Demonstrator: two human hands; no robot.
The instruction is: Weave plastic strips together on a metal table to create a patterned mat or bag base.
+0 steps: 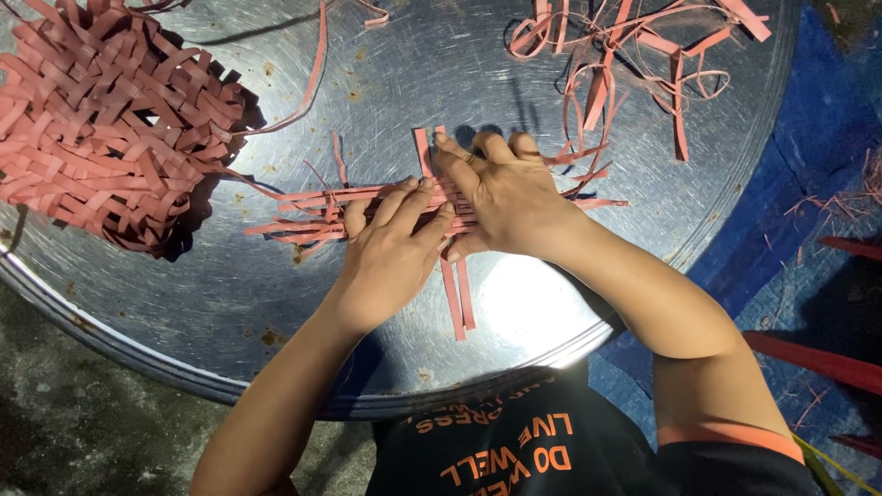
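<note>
My left hand (390, 248) and right hand (501, 197) pressed flat, fingers together, on crossed pink woven strips (317, 216) at the round steel tray's (276, 303) centre, clear of its rim; the long axis ran sideways.

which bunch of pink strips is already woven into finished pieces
The heap at the tray's upper left: its strips interlace tightly. The top-right bunch is a loose tangle, and the hands press only a few crossed strips.
</note>
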